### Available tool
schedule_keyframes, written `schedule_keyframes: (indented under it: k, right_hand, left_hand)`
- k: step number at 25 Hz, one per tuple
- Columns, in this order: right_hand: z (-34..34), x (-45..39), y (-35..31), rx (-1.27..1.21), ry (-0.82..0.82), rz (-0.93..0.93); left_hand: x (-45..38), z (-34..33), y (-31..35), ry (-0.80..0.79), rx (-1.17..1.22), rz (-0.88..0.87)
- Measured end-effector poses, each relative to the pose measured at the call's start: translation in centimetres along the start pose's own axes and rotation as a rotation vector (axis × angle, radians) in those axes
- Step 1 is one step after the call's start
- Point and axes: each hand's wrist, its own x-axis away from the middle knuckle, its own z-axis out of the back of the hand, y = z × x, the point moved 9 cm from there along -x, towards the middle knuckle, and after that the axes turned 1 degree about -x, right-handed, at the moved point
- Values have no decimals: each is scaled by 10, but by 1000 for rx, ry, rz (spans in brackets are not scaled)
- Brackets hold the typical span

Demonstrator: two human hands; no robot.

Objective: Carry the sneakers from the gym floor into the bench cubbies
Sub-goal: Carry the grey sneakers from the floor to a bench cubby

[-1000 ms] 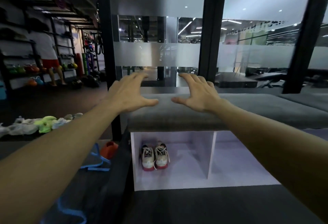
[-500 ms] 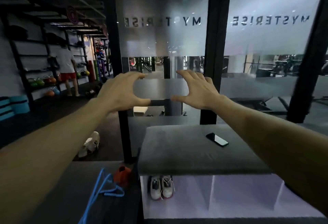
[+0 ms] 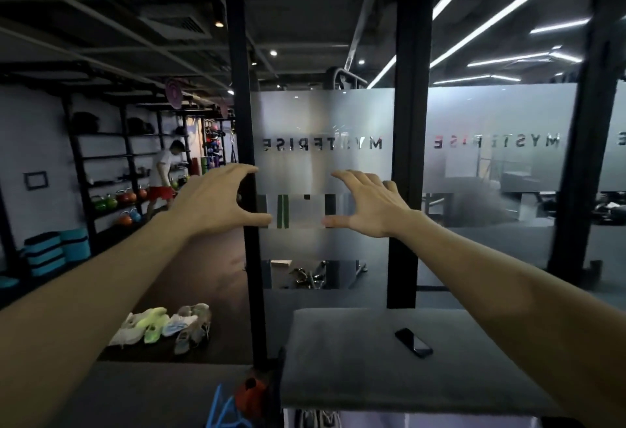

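Note:
Both my arms stretch forward at chest height, palms down. My left hand [image 3: 216,200] and my right hand [image 3: 367,205] hover empty with relaxed fingers in front of the frosted glass wall. Several sneakers [image 3: 166,324], white, neon green and grey, lie in a loose row on the dark gym floor at lower left. The grey padded bench [image 3: 355,370] stands below my hands. A sliver of its white cubby shows at the bottom edge, with the tops of a pair of sneakers [image 3: 316,419] inside.
A black phone [image 3: 413,342] lies on the bench top. Black posts [image 3: 242,190] frame the glass partition. An orange object [image 3: 252,390] and blue straps [image 3: 225,410] sit left of the bench. A person [image 3: 164,177] stands at the far equipment shelves.
The view has tilted upward: the bench and cubbies have slid toward the bottom edge and the ceiling has come into sight. My hands stay raised, open and empty.

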Motion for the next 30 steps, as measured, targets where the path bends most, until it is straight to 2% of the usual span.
schedule_keyframes:
  k: [7,12,17,25,30]
  right_hand:
    - [19,21,-51,-39,-86,72]
    - [6,18,-108,-91,-148,136]
    - [-35,-12,-193,-140,-221,201]
    - [-119,-90,-327,-189,-271,162]
    - [-180,-148,-365,-212,-317,100]
  left_hand:
    - [61,48,-20,-31,-58,100]
    - [108,67,-65,-82,-132,194]
    - [152,79,-152,-127,-175,294]
    - [183,49,-325,-236,-255,282]
    - [162,4,-416,-303,-209,263]
